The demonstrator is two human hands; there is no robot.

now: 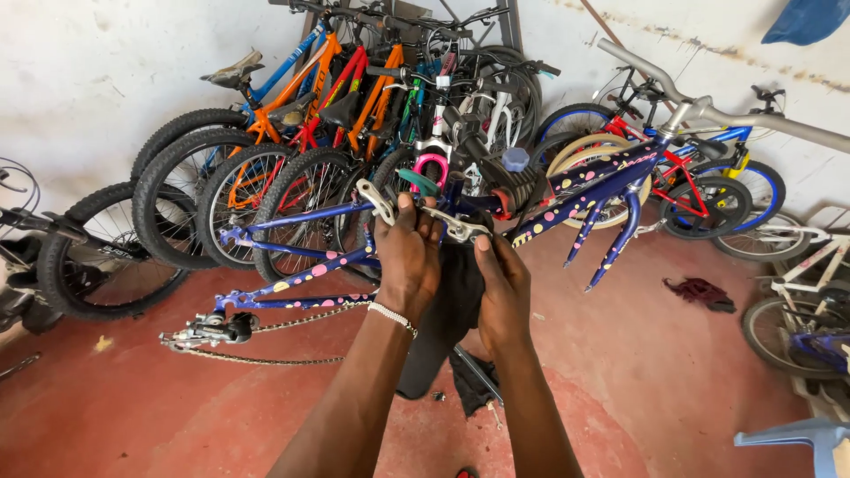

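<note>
A silver brake arm (456, 228) is pinched by the left hand (409, 257) and right hand (503, 288) above the spotted blue frame (567, 199) — small, stiff, light metal, likely greasy. It is best gripped at both ends — a black cloth (456, 301) is held beneath.

Bright, even daylight, soft and diffuse, no single source visible; the white wall (88, 80) is near blown out at upper left and the red floor (673, 381) shows a mild sheen. Shadows weak: a faint dark patch under the frame (584, 190) and among the stacked bikes (354, 124), whose spokes and dark tyres merge into murk. Centre sharp, both hands crisp; wide-lens bending pulls the handlebar (761, 119) and the edges outward, with slight softness in the far corners.
</note>
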